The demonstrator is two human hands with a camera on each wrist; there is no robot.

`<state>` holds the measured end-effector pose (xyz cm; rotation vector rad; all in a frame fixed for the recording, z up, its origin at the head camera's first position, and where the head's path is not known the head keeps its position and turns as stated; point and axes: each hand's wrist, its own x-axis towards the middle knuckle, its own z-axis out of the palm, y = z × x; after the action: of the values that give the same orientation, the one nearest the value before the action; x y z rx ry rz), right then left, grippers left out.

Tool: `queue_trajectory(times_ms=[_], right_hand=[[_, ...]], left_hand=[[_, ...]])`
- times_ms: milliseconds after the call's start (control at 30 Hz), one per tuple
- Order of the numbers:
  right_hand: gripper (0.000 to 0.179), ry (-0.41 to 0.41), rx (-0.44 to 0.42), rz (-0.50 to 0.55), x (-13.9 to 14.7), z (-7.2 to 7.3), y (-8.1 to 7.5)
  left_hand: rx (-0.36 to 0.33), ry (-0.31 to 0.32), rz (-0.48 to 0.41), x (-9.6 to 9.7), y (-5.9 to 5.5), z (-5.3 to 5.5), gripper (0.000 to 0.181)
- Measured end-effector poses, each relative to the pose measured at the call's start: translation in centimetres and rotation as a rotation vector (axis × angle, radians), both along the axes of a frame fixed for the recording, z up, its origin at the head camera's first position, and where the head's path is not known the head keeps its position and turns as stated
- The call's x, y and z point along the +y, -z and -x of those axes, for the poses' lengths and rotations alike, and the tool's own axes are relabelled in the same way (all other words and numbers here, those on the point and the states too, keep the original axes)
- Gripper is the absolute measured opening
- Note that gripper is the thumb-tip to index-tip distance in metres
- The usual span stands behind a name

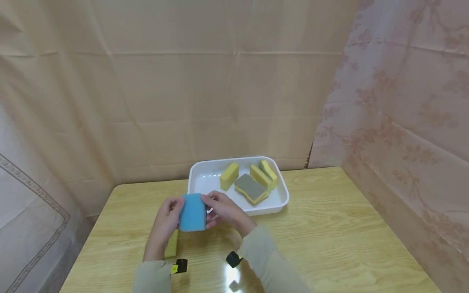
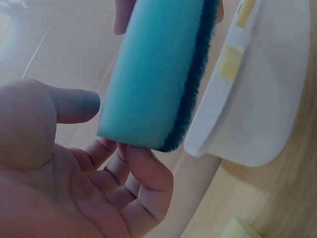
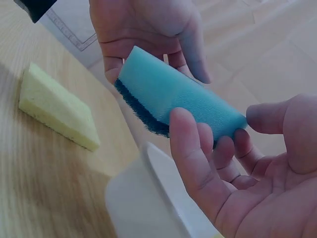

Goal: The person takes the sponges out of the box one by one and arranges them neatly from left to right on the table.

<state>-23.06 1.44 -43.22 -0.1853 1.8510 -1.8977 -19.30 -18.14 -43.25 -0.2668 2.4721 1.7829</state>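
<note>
Blue sponge (image 1: 193, 212), one: raised above the wooden table (image 1: 329, 215), in front of the white tray's near left part; pale blue foam body, with a dark blue scouring layer (image 2: 195, 74) on the side toward the tray.

Left hand (image 1: 166, 221): fingers bent, thumb and fingertips at one end of the sponge; whether the thumb pad presses fully is hard to tell from the left wrist view.

Right hand (image 1: 225, 209): fingers curled, pinching the opposite end between thumb and fingertips.

White tray (image 1: 205, 179), one: on the table by its far edge; contains four yellow sponges (image 1: 229, 176), one of them lying with its grey face (image 1: 250, 186) up.

Loose yellow sponge (image 3: 59, 109), one: on the table, near the left forearm, apart from the tray.

Sleeves, pale: one on each forearm.

Beige cloth (image 1: 220, 89): hung behind the table.
</note>
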Motion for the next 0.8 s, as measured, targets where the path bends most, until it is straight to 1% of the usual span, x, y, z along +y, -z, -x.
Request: queue_trajectory(times_ms=[133, 333, 433, 533, 700, 800], right_hand=[[0.033, 0.005, 0.005, -0.009, -0.2, -0.8, 0.6], [0.033, 0.021, -0.004, -0.004, -0.1, -2.5, 1.3], [0.032, 0.027, -0.005, 0.015, -0.3, -3.2, 1.7], [0.031, 0.038, -0.011, 0.030, -0.4, -3.8, 2.5], [0.031, 0.056, -0.025, 0.007, -0.6, -4.3, 3.6], [0.030, 0.063, -0.036, -0.010, -0.8, -4.5, 4.1]], left_hand=[[-0.001, -0.019, 0.001, 0.0, 0.4, -1.1, 0.069], [-0.005, -0.027, -0.024, 0.0, 1.2, -2.5, 0.067], [-0.011, -0.035, -0.018, 0.0, 1.5, -3.0, 0.070], [-0.022, -0.053, 0.000, 0.0, 2.1, -3.4, 0.068], [-0.032, -0.088, 0.022, 0.2, 3.0, -3.8, 0.067], [-0.039, -0.092, 0.039, 0.2, 3.4, -4.0, 0.065]])
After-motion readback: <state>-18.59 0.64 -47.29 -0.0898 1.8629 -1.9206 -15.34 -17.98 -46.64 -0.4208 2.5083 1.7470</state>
